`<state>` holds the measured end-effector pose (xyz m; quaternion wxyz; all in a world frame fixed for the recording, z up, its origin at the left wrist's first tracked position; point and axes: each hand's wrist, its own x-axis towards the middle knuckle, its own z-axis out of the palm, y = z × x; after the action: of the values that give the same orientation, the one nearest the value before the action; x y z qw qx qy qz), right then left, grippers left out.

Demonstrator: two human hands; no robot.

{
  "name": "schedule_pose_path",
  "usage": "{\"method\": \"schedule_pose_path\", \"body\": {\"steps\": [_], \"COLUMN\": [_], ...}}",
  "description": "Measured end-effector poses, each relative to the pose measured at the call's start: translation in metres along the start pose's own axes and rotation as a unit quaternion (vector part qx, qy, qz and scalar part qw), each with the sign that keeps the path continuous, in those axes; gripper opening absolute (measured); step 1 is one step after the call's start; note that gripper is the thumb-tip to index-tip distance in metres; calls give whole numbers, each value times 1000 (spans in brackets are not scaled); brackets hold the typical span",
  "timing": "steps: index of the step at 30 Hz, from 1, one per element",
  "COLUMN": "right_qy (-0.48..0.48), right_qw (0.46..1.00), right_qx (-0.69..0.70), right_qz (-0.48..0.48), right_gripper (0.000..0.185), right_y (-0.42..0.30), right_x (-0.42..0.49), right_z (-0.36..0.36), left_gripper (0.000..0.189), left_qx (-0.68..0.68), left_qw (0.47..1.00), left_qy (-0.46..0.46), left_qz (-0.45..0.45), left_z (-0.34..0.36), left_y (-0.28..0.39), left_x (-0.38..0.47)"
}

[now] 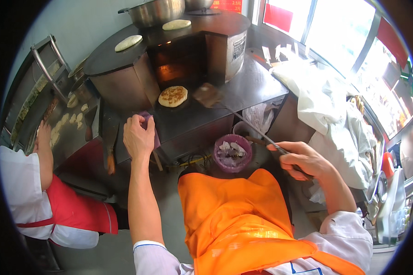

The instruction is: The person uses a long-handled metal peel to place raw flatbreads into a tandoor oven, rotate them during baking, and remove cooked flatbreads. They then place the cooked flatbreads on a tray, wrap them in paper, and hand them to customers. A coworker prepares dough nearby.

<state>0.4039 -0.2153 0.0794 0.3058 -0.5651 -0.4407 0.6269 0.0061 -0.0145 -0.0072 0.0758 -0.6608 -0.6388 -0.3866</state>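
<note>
My right hand (301, 160) grips the long metal handle of a flat spatula (208, 95). The spatula's blade rests on or just over the dark metal ledge, to the right of a browned round flatbread (173, 96). That bread lies before the mouth of a stove oven (175, 65), where an orange glow shows. My left hand (139, 135) is closed around a purple cloth (156, 139) at the ledge's front edge. Two pale flatbreads, one on the left (128, 43) and one farther back (176, 24), sit on the round griddle top (103, 56).
A co-worker's hand (43, 135) is by dough pieces (64, 122) on the left counter. An orange-bristled brush (110, 163) lies nearby. Below the ledge stands a pink waste bin (232, 165). White cloths (344, 151) cover the right counter. A large steel pot (158, 13) stands behind.
</note>
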Motion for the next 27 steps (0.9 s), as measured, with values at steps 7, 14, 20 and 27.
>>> {"method": "schedule_pose_path", "body": {"steps": [7, 14, 20, 27], "right_qy": [-92, -94, -92, -127], "right_qw": [995, 987, 991, 985], "right_qx": [39, 119, 51, 74], "right_qz": [-25, -55, -79, -91], "right_gripper": [55, 49, 46, 34], "right_y": [23, -19, -90, -128], "right_x": [56, 18, 26, 87], "right_z": [48, 15, 0, 27], "left_gripper": [29, 28, 27, 26], "left_qx": [-4, -7, -11, -29], "left_qw": [1000, 1000, 1000, 1000], "left_qy": [5, -1, -6, -5], "left_qz": [9, 2, 0, -4], "left_z": [-1, 1, -4, -5], "left_y": [-2, -2, 1, 1], "left_x": [2, 1, 2, 2]}}
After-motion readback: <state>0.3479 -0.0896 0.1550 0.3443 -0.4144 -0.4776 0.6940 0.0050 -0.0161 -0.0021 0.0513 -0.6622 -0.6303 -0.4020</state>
